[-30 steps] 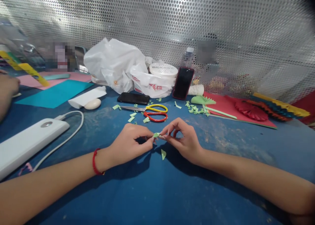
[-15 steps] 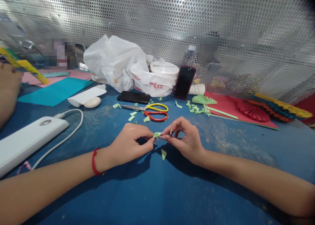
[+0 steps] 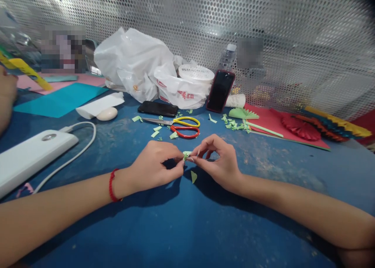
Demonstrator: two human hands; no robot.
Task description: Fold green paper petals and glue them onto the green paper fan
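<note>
Between my two hands is a small piece of light green paper [image 3: 186,154], partly covered by fingertips. My left hand [image 3: 158,162], below a red cord bracelet [image 3: 112,185] on the wrist, pinches it from the left with thumb and index finger. From the right, my right hand [image 3: 218,158] pinches the same paper. A loose green paper scrap [image 3: 193,177] lies on the blue table [image 3: 181,229] just below the fingertips. Scissors [image 3: 184,127] with one yellow and one red handle loop rest beyond my hands, among several green paper scraps [image 3: 155,132].
Behind the scissors lie a black phone [image 3: 158,108] and a white plastic bag [image 3: 134,65]. Another phone [image 3: 220,91] leans upright. A power bank [image 3: 35,154] with a cable is at left, near another person's hand [image 3: 7,92]. Folded paper fans [image 3: 301,127] and red paper [image 3: 269,123] lie right.
The view has tilted slightly, so the table's things sit a little higher. The green paper has turned a little between my fingertips, and both hands keep their pinch.
</note>
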